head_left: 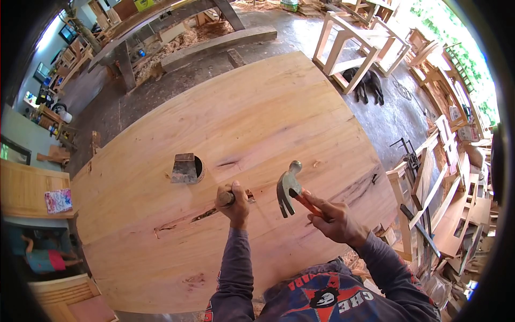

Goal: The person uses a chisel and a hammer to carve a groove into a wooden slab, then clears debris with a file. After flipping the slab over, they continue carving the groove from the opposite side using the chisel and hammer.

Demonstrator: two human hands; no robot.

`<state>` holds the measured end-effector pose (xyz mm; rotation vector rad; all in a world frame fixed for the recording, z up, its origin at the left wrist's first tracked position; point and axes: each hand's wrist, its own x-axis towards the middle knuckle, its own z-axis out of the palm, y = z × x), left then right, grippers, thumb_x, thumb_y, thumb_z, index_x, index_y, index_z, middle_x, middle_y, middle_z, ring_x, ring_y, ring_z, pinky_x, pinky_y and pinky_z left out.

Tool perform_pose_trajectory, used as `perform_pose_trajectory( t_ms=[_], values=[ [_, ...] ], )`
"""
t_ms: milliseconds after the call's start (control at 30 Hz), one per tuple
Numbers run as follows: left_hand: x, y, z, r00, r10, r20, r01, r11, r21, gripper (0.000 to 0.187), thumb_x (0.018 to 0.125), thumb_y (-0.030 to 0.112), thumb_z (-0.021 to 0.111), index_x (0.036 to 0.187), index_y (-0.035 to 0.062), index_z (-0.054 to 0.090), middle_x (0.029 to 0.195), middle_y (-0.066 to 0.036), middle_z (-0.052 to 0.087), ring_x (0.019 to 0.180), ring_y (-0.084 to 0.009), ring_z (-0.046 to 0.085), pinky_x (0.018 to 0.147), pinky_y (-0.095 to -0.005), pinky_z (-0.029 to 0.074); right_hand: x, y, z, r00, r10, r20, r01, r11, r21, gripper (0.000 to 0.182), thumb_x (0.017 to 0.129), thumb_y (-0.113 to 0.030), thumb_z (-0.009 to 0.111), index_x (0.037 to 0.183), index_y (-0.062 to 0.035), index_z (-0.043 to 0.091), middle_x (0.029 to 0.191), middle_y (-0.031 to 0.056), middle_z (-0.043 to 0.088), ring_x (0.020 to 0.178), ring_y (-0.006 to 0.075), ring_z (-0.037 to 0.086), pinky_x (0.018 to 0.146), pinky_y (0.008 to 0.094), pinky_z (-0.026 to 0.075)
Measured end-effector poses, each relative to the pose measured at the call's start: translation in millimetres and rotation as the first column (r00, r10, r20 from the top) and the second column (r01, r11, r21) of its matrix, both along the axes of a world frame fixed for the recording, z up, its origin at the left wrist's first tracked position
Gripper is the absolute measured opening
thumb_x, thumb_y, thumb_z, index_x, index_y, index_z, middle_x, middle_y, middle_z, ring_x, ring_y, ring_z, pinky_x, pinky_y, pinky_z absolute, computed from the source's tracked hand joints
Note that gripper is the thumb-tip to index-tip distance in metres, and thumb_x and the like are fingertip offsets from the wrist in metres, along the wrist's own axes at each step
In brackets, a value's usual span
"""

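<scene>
My left hand [234,206] is closed around the upright wooden handle [227,199] of what looks like a chisel, its lower end mostly hidden by the fist. It stands over a long dark crack [206,214] in a broad wooden panel [214,129]. A claw hammer [292,188] with an orange handle is gripped in my right hand [339,221]. The hammer's head is raised above the panel, to the right of my left hand and apart from the handle's top. Farther off on the panel sits a round tin [200,169] with a flat dark scraper [184,167] beside or across it.
A dark animal [366,85] lies on the floor under a wooden frame [351,45] beyond the panel. Boards, frames and a clamp [409,153] crowd the right side. At the left edge, another person [48,260] is partly visible. A workbench [161,21] with shavings stands at the back.
</scene>
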<state>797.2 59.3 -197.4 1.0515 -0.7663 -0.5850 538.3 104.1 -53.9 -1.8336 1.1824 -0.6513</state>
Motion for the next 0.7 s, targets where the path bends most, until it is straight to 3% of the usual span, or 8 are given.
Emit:
perform_pose_trajectory(
  t_ms=[167, 267, 367, 433, 467, 567, 633, 700],
  values=[
    [-1.6, -0.9, -3.8, 0.99, 0.059, 0.13, -0.061, 0.998, 0.01, 0.029, 0.097, 0.002, 0.066, 0.075, 0.0066, 0.047, 0.064, -0.001, 0.057, 0.048, -0.0051, 0.051, 0.044, -0.0252, 0.045, -2.9, -1.5, 0.2, 0.999, 0.039, -0.022, -0.039, 0.999, 0.008, 0.072, 0.088, -0.001, 0.068, 0.155, -0.0149, 0.045, 0.114, 0.018, 0.073, 0.063, 0.0156, 0.062, 0.064, 0.0314, 0.054],
    [-6.1, 2.3, -6.8, 0.998, -0.039, 0.056, 0.034, 0.995, 0.098, 0.021, 0.096, 0.003, 0.067, 0.079, 0.0051, 0.054, 0.068, -0.002, 0.06, 0.055, -0.0089, 0.059, 0.052, -0.0253, 0.049, 21.5, -21.5, 22.6, 0.99, 0.118, 0.073, -0.098, 0.968, -0.232, 0.072, 0.088, -0.002, 0.069, 0.155, -0.0139, 0.045, 0.113, 0.0185, 0.071, 0.068, 0.0205, 0.066, 0.063, 0.0355, 0.055],
    [-2.0, -1.6, -39.8, 0.894, 0.091, 0.438, -0.115, 0.993, 0.031, 0.011, 0.094, 0.001, 0.068, 0.088, 0.0028, 0.059, 0.081, -0.003, 0.064, 0.074, -0.013, 0.067, 0.065, -0.0267, 0.054, 52.9, -42.2, 72.0, 0.959, 0.248, 0.137, -0.156, 0.867, -0.473, 0.072, 0.088, -0.001, 0.069, 0.154, -0.0131, 0.044, 0.103, 0.0182, 0.07, 0.068, 0.0262, 0.066, 0.061, 0.04, 0.055],
    [-16.5, 3.5, -20.0, 0.991, 0.02, 0.132, -0.01, 0.997, -0.072, 0.021, 0.09, -0.001, 0.071, 0.11, 0.0023, 0.063, 0.103, -0.006, 0.068, 0.091, -0.0155, 0.067, 0.08, -0.0304, 0.056, 63.8, -39.0, 90.3, 0.957, 0.283, 0.058, -0.218, 0.837, -0.501, 0.071, 0.087, 0.001, 0.068, 0.153, -0.0128, 0.045, 0.085, 0.0143, 0.065, 0.061, 0.0304, 0.06, 0.057, 0.0431, 0.052],
    [-13.5, 4.9, -35.6, 0.998, -0.06, 0.026, 0.063, 0.992, -0.113, 0.027, 0.089, -0.002, 0.071, 0.114, 0.0029, 0.063, 0.109, -0.006, 0.068, 0.092, -0.015, 0.066, 0.083, -0.0307, 0.056, 73.4, -38.9, 85.3, 0.939, 0.327, 0.106, -0.224, 0.816, -0.533, 0.074, 0.085, 0.002, 0.066, 0.154, -0.0139, 0.044, 0.074, 0.0133, 0.057, 0.056, 0.0312, 0.056, 0.055, 0.0456, 0.048],
    [-2.7, 1.0, -52.5, 0.984, -0.008, 0.175, 0.019, 0.998, -0.058, 0.021, 0.086, 0.001, 0.071, 0.106, 0.0028, 0.066, 0.104, -0.007, 0.068, 0.085, -0.0167, 0.065, 0.082, -0.0324, 0.055, 73.9, -45.7, 23.0, 0.854, 0.38, -0.354, -0.48, 0.838, -0.258, 0.075, 0.085, 0.002, 0.062, 0.155, -0.0146, 0.043, 0.074, 0.0153, 0.06, 0.056, 0.0326, 0.057, 0.055, 0.0471, 0.048],
    [-0.4, -5.6, -51.8, 0.98, 0.015, 0.197, 0.005, 0.995, -0.101, 0.012, 0.087, 0.005, 0.071, 0.096, 0.0039, 0.063, 0.091, -0.005, 0.064, 0.076, -0.016, 0.062, 0.073, -0.0317, 0.051, 61.3, -50.8, 19.6, 0.909, 0.353, -0.221, -0.405, 0.873, -0.27, 0.073, 0.087, 0.003, 0.057, 0.156, -0.0156, 0.041, 0.078, 0.0183, 0.062, 0.061, 0.035, 0.06, 0.058, 0.0472, 0.049],
    [13.0, -8.9, -33.6, 0.997, 0.075, 0.005, -0.075, 0.995, 0.07, 0.01, 0.09, 0.01, 0.069, 0.089, 0.0072, 0.06, 0.079, -0.002, 0.057, 0.064, -0.0128, 0.056, 0.057, -0.0299, 0.045, 48.3, -37.5, 10.9, 0.944, 0.329, -0.032, -0.328, 0.917, -0.229, 0.071, 0.088, 0.003, 0.056, 0.155, -0.0155, 0.041, 0.088, 0.0206, 0.068, 0.067, 0.0372, 0.064, 0.062, 0.0448, 0.052]
  ],
)
